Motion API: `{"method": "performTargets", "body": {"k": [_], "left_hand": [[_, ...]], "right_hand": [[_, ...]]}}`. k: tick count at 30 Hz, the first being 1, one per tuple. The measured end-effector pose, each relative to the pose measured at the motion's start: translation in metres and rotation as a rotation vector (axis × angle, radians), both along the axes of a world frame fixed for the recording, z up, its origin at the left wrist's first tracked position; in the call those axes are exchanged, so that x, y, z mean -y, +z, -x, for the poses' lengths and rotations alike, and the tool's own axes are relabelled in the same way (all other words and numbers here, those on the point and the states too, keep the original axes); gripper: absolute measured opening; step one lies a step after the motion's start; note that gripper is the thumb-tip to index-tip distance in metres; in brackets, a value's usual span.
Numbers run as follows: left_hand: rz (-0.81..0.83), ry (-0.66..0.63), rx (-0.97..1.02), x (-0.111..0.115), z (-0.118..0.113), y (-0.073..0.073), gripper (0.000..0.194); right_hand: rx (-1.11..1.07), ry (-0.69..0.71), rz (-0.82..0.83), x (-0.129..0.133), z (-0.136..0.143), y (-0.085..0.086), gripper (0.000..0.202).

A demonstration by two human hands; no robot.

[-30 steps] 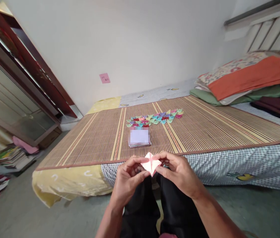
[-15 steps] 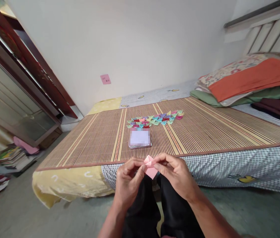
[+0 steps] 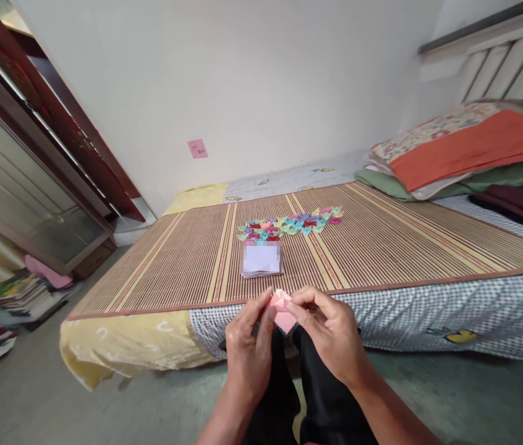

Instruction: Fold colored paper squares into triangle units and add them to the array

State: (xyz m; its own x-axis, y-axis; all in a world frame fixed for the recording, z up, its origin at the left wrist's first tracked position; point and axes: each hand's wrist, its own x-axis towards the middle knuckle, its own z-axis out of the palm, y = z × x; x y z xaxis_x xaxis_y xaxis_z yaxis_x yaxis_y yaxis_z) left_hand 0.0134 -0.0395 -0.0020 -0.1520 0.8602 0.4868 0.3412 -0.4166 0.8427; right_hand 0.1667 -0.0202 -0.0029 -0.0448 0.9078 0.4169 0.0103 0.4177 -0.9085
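A small pink folded paper point(image 3: 284, 317) with a pointed lower corner is held over the person's knees, in front of the bed edge. My left hand point(image 3: 251, 343) pinches its left side between thumb and forefinger. On the right side, my right hand point(image 3: 331, 330) grips the paper with thumb and fingertips. Just beyond the hands, a stack of paper point(image 3: 261, 259) with a white sheet on top rests on the striped mat point(image 3: 169, 259). Behind the stack are rows of small colourful folded papers point(image 3: 298, 224).
Folded bedding point(image 3: 470, 151) and dark cloth point(image 3: 521, 207) lie at the right of the bed. Books point(image 3: 23, 293) are piled at the far left. A pink note point(image 3: 197, 148) is on the wall.
My left hand has shifted slightly right and turned more upright, its fingers now along the paper's left edge. The folds at the paper's top look a little different. My right hand has barely moved.
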Motion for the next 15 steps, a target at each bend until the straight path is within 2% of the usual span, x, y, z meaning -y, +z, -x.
{"method": "performTargets", "body": {"k": [3,7,15], "left_hand": [[0.046,0.008,0.088,0.0009,-0.0015,-0.0071,0.027],[-0.006,-0.008,-0.014,0.0019,-0.0020,-0.0058,0.016],[-0.142,-0.032,-0.082,0.0027,-0.0044,-0.0023,0.028]], "right_hand": [[0.017,0.015,-0.048,-0.0014,-0.0014,-0.0005,0.017],[0.010,0.009,-0.085,-0.0019,-0.0027,-0.0008,0.012],[0.043,0.023,-0.134,-0.0002,-0.0036,0.0007,0.014]]}}
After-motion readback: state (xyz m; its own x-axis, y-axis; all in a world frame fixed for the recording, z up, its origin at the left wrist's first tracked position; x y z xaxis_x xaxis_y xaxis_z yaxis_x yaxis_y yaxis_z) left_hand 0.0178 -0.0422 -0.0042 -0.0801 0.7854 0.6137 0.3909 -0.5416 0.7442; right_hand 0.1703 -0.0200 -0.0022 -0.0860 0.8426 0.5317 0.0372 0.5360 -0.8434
